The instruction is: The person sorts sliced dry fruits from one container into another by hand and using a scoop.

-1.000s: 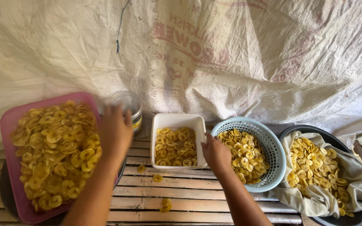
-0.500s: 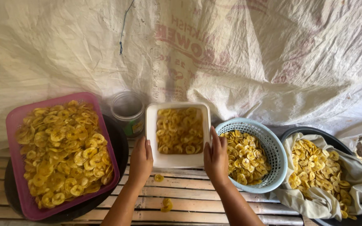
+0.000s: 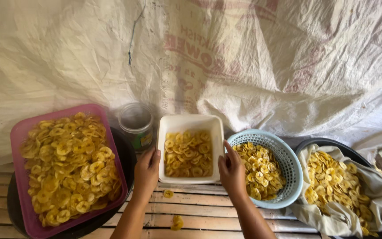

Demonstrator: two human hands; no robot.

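Observation:
A white rectangular tub (image 3: 191,121) of yellow banana chips sits in the middle on a slatted wooden bench. My left hand (image 3: 146,170) rests against its left side and my right hand (image 3: 231,169) against its right side, both gripping the tub near its front corners. A pink tray (image 3: 23,132) heaped with chips lies to the left. A light blue plastic basket (image 3: 288,163) of chips stands just right of my right hand.
A clear plastic jar (image 3: 136,124) stands behind the tub's left corner. A dark basin lined with cloth (image 3: 376,186) holds more chips at far right. Loose chips (image 3: 176,221) lie on the slats. A white woven sack sheet (image 3: 244,57) hangs behind.
My left hand left the pink tray and came to the tub's left side. Both hands now hold the tub, which has shifted slightly.

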